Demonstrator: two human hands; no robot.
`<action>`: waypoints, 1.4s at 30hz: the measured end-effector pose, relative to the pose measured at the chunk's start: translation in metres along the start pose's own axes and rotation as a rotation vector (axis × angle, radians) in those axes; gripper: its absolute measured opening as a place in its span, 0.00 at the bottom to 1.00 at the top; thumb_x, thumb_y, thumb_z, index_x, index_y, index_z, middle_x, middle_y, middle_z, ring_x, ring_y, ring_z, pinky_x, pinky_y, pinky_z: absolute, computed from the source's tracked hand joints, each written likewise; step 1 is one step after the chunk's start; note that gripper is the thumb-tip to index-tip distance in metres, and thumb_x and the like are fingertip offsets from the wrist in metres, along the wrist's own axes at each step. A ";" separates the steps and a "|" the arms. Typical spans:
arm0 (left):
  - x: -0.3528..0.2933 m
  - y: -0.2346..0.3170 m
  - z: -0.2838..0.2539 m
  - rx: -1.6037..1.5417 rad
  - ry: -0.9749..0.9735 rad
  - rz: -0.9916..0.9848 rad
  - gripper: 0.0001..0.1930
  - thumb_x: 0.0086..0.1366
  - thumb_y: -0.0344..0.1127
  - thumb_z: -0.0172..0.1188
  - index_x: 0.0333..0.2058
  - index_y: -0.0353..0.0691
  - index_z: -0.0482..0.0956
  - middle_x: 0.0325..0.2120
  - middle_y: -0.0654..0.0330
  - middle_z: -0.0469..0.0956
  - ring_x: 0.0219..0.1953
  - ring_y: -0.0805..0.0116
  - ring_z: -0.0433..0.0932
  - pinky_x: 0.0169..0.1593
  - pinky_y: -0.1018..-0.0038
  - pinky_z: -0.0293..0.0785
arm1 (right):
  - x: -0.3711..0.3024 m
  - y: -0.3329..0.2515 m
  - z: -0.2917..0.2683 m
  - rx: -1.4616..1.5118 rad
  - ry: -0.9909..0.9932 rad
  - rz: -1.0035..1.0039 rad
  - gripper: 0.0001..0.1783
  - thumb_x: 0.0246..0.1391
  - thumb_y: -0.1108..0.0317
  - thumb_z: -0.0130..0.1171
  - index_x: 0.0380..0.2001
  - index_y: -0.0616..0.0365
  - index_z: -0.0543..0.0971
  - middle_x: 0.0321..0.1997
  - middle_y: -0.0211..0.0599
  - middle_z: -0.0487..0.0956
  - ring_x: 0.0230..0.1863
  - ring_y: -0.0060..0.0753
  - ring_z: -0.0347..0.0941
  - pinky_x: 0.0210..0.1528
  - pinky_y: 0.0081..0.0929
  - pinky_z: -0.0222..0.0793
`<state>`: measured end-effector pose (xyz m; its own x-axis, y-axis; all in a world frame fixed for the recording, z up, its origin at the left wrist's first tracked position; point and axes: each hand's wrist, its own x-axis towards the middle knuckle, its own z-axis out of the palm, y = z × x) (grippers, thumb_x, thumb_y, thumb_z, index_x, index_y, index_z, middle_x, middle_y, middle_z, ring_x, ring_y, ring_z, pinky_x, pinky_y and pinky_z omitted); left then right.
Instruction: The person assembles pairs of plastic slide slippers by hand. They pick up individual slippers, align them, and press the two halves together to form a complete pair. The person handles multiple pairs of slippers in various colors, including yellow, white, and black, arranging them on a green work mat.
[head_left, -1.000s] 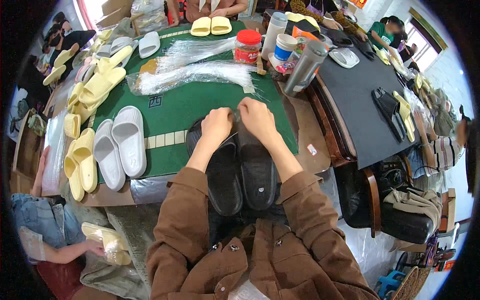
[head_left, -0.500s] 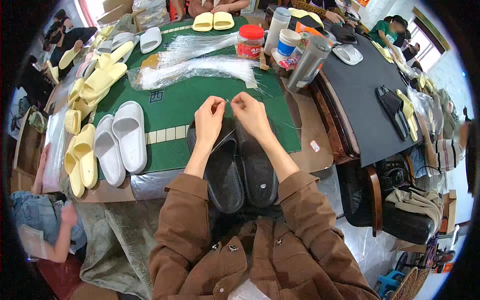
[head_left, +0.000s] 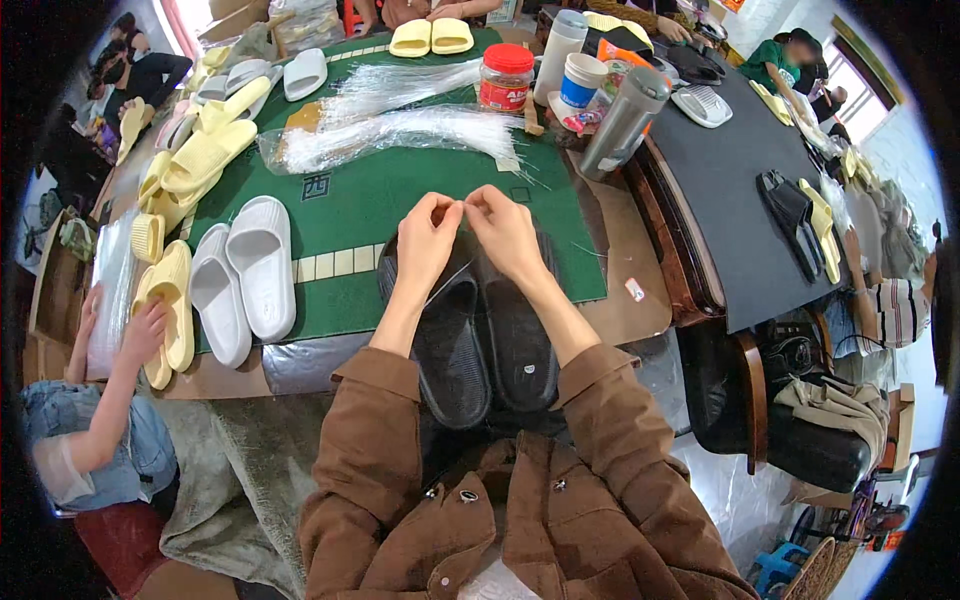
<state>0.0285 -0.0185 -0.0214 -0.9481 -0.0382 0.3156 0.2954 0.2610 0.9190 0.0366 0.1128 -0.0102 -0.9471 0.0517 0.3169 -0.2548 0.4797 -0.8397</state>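
A pair of black slide sandals (head_left: pixel 452 345) lies side by side at the table's near edge, toes away from me. Over their far ends, my left hand (head_left: pixel 428 232) and my right hand (head_left: pixel 500 228) meet, thumbs and fingertips pinched together. Between them is a thin plastic tie (head_left: pixel 459 268), whose pale strand slants down toward the left sandal; its ends are hidden in my fingers. Farther back on the green mat (head_left: pixel 350 225) lie two bundles of similar white plastic strands (head_left: pixel 400 143), the nearer one in clear wrapping.
Grey slides (head_left: pixel 265 270) and several yellow slides (head_left: pixel 175 300) line the left side. A co-worker's hand (head_left: pixel 148 325) touches the nearest yellow pair. A red-lidded jar (head_left: pixel 504 85), a paper cup (head_left: pixel 580 85) and a steel flask (head_left: pixel 625 125) stand back right. A dark table (head_left: pixel 730 200) adjoins on the right.
My fingertips have come closer together, covering the bit of tie seen between them before. At the left, a co-worker's hand has reached up onto the yellow slides.
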 end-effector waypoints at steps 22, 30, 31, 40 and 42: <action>0.000 -0.003 -0.005 0.139 0.134 0.221 0.05 0.61 0.31 0.57 0.31 0.36 0.77 0.36 0.54 0.77 0.43 0.54 0.74 0.45 0.64 0.69 | -0.002 -0.011 -0.002 -0.233 0.048 -0.227 0.07 0.56 0.69 0.51 0.31 0.56 0.78 0.32 0.44 0.79 0.35 0.54 0.75 0.36 0.46 0.71; -0.002 -0.007 0.002 0.424 0.125 0.273 0.05 0.61 0.32 0.57 0.32 0.38 0.79 0.32 0.55 0.77 0.40 0.54 0.73 0.45 0.62 0.68 | -0.002 -0.002 -0.002 -0.164 0.062 -0.216 0.06 0.55 0.69 0.52 0.31 0.58 0.77 0.32 0.46 0.79 0.35 0.53 0.76 0.36 0.45 0.71; -0.003 -0.008 0.003 0.485 0.132 0.308 0.05 0.61 0.32 0.57 0.32 0.39 0.78 0.31 0.55 0.77 0.40 0.53 0.73 0.45 0.61 0.67 | -0.003 -0.004 -0.002 -0.167 0.079 -0.224 0.06 0.55 0.69 0.52 0.31 0.59 0.77 0.32 0.46 0.79 0.35 0.53 0.76 0.36 0.45 0.71; 0.001 -0.005 -0.007 0.044 0.212 0.094 0.05 0.62 0.32 0.57 0.31 0.39 0.81 0.29 0.57 0.77 0.37 0.56 0.73 0.44 0.65 0.68 | -0.001 0.007 0.000 -0.008 0.099 -0.032 0.06 0.55 0.70 0.52 0.30 0.58 0.78 0.34 0.45 0.79 0.35 0.53 0.76 0.35 0.43 0.71; -0.002 -0.003 -0.005 0.165 0.204 0.164 0.05 0.61 0.32 0.57 0.31 0.39 0.81 0.29 0.57 0.78 0.37 0.55 0.73 0.44 0.65 0.68 | -0.003 0.008 0.000 -0.089 0.134 -0.127 0.06 0.55 0.69 0.52 0.29 0.58 0.78 0.33 0.44 0.79 0.35 0.53 0.76 0.35 0.44 0.71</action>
<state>0.0304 -0.0240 -0.0233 -0.8410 -0.1714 0.5131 0.4038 0.4325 0.8062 0.0369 0.1161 -0.0175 -0.8726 0.0988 0.4784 -0.3468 0.5645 -0.7490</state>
